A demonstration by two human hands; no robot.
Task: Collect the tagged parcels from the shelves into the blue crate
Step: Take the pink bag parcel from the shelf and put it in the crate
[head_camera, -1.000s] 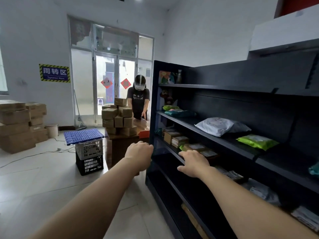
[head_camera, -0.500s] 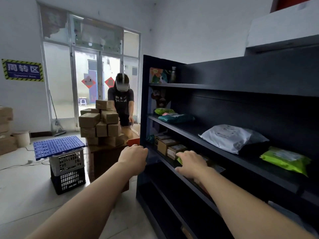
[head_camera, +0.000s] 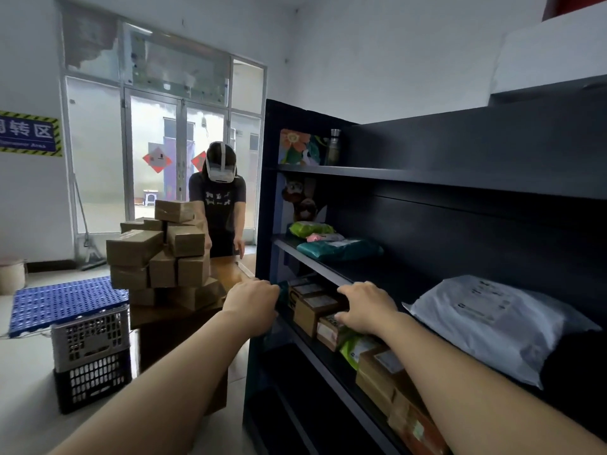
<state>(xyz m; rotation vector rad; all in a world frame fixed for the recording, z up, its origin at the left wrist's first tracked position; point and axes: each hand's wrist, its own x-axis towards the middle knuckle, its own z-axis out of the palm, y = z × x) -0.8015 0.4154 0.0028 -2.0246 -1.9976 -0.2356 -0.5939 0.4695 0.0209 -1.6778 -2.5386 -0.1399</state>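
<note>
Right hand (head_camera: 366,308) is clasping a small box (head_camera: 325,330).
Left hand (head_camera: 253,303) is curling at its nine o'clock, hold unclear.

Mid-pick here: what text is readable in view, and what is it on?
"转区" on the blue wall sign, left edge cut off; the small line beneath is blurred.
Label on the white mailer bag: too blurred.
Labels on the cardboard boxes: too blurred.
Marks on the red door diamonds: unreadable.
</note>
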